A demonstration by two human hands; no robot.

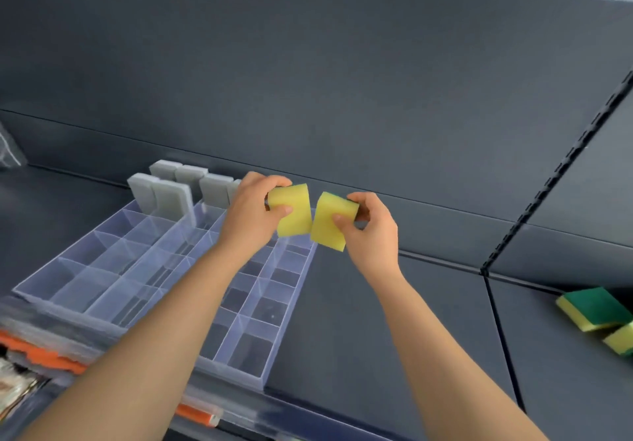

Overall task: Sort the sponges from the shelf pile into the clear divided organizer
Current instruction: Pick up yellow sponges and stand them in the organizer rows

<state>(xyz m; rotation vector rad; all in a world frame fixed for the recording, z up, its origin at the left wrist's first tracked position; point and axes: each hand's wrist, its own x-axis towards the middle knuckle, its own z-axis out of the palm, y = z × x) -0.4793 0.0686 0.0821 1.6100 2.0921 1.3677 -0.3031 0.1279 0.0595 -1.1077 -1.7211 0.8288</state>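
Head view, frame centre: left hand point(251, 216) and right hand point(371, 226) each pinching a yellow sponge point(293, 213) point(330, 223) above the clear organizer point(102, 303), risking wrong-compartment drops from obscured dividers.

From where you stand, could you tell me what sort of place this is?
Probably a shop or stockroom aisle: dark metal shelving with a slotted upright, and a clear divided organizer being stocked with sponges.
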